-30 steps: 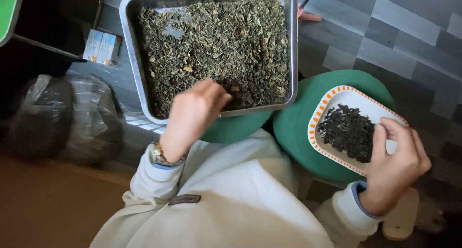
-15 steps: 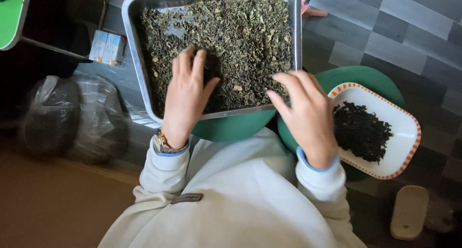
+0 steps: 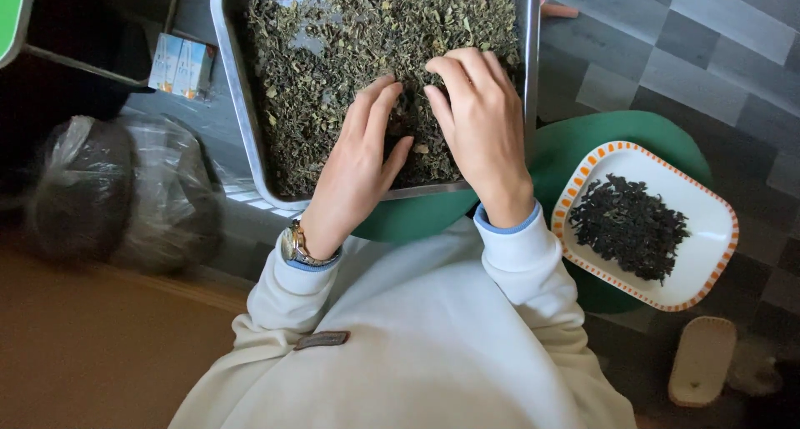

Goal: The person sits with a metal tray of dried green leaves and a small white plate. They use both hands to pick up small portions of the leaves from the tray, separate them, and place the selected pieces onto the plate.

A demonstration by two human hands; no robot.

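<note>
Grey-green crumbled dried leaves [image 3: 350,54], metal tray [image 3: 237,137], both hands resting

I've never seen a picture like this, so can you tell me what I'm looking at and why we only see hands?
The camera sits on a person's head and looks down, so you see their own arms in white sleeves, not their face. There is no machine here, just two bare hands. The left hand and the right hand both rest flat on a heap of dried green leaves in a big metal tray. Neither hand has a grip on anything; the fingers are spread over the leaves. To the right, on a green stool, is a white plate with an orange edge holding darker leaves. On the left lies a plastic bag on the floor.
</note>
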